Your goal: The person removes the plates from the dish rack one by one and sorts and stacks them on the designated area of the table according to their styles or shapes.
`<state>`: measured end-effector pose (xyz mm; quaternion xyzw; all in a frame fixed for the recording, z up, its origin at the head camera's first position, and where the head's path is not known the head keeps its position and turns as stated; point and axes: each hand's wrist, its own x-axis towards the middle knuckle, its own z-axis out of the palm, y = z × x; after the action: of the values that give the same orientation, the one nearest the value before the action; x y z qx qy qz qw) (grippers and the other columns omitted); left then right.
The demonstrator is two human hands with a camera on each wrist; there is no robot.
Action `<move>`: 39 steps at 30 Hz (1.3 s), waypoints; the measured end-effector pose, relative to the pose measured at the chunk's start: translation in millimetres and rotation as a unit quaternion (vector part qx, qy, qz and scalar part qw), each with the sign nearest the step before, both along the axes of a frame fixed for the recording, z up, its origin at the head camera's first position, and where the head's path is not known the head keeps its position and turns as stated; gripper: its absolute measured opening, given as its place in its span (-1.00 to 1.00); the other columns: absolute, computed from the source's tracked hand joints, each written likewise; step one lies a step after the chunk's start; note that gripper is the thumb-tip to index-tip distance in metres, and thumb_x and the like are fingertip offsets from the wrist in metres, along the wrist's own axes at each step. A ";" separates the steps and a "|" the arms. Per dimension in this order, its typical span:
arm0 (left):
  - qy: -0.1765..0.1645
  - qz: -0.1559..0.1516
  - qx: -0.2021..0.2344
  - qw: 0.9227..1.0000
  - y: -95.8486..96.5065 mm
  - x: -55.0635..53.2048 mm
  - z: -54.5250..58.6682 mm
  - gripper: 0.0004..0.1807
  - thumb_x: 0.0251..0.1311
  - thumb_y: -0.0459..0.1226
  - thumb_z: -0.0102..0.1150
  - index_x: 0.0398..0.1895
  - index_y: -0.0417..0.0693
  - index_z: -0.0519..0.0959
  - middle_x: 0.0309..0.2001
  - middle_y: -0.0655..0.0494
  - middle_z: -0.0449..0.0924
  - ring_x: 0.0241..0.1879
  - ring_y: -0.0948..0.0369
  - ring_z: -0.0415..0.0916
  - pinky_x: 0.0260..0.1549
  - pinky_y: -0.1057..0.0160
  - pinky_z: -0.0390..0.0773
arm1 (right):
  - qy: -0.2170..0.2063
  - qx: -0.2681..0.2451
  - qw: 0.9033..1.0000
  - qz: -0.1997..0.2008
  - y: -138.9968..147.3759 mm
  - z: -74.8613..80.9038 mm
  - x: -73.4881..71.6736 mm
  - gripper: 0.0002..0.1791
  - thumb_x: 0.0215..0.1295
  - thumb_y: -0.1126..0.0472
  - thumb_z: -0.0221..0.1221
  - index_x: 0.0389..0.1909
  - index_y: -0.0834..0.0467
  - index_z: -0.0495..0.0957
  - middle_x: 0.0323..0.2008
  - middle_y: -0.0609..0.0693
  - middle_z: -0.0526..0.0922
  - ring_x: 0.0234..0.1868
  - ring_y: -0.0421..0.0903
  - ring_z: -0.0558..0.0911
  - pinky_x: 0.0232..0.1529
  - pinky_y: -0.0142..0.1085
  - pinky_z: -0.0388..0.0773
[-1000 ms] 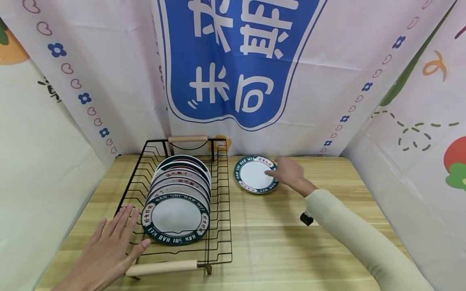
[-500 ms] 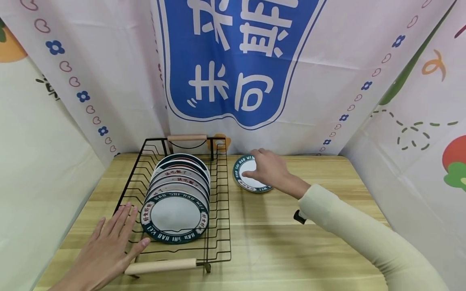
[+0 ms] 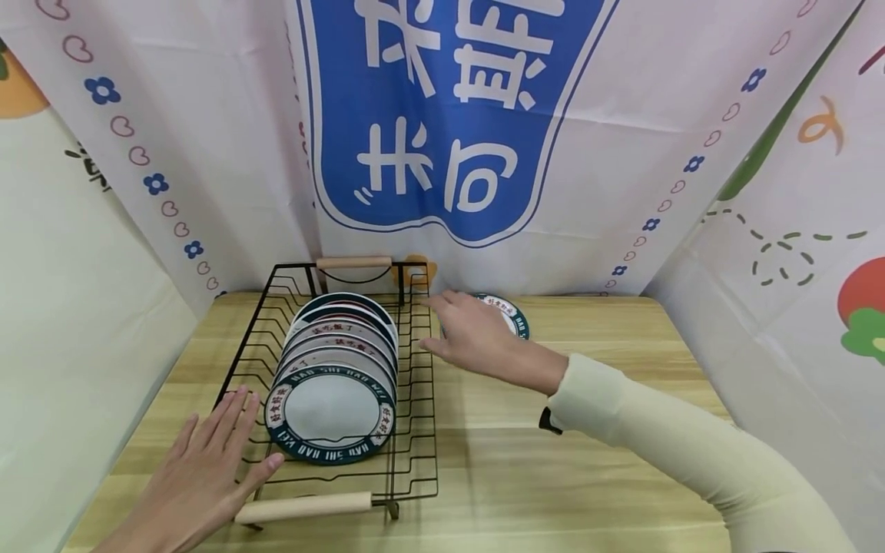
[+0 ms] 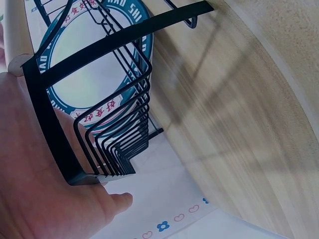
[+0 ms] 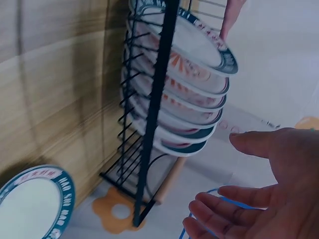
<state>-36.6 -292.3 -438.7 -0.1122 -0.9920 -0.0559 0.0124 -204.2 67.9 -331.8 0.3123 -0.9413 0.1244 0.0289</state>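
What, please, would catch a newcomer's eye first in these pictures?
Probably the white-lettered blue panel on the backdrop cloth, above the table. Next come the plates standing in the black wire dish rack, then the lone green-rimmed plate on the table to its right.

- Head view: bright, even, diffuse light, with the cloth backdrop (image 3: 608, 153) pale and free of harsh glare.
- Soft-edged shadows lie on the counter (image 3: 512, 499) beside the rack (image 3: 415, 415) and below the right sleeve (image 3: 657, 438).
- Wide-angle stretching makes the side walls lean outward.
- Left wrist view: cooler, duller; the rack throws faint dark streaks across the wood.
- Right wrist view: dimmest, bluish and soft, lettering on the front plate (image 5: 199, 45) smeared, right fingers (image 5: 249, 196) in shade.
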 end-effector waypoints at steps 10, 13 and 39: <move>-0.003 0.002 -0.001 1.000 -0.2 0.9 1.2 0.04 0.55 0.23 -0.02 0.73 -0.25 -0.17 0.72 -0.26 -0.25 0.71 -0.06 -0.49 0.46 0.15 -0.86 | -0.010 0.016 0.996 0.083 -42.7 6.7 22.3 -0.31 0.36 -0.16 0.42 0.34 0.17 0.58 0.18 0.05 0.72 0.01 -0.05 0.76 -0.18 -0.20 0.76; -0.004 0.004 0.001 1.000 -0.2 0.8 1.3 0.04 0.55 0.24 -0.03 0.73 -0.24 -0.17 0.72 -0.26 -0.25 0.71 -0.09 -0.44 0.46 0.16 -0.85 | -0.017 0.022 0.994 0.102 -53.1 7.3 25.8 -0.32 0.35 -0.15 0.43 0.35 0.15 0.58 0.15 0.02 0.72 -0.08 -0.11 0.75 -0.29 -0.28 0.72; -0.009 0.004 0.002 1.000 -0.6 0.8 1.0 0.03 0.56 0.24 -0.07 0.73 -0.23 -0.18 0.72 -0.26 -0.26 0.70 -0.19 -0.28 0.45 0.15 -0.87 | -0.062 0.053 0.988 0.134 -110.8 -22.8 29.6 -0.38 0.33 -0.05 0.47 0.31 0.14 0.60 -0.55 -0.20 0.57 -0.57 -0.30 0.52 -0.61 -0.50 0.48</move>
<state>-35.9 -292.9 -437.7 -0.1080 -0.9924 -0.0585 0.0038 -174.6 -42.9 -354.6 0.4288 -0.8960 0.0967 -0.0631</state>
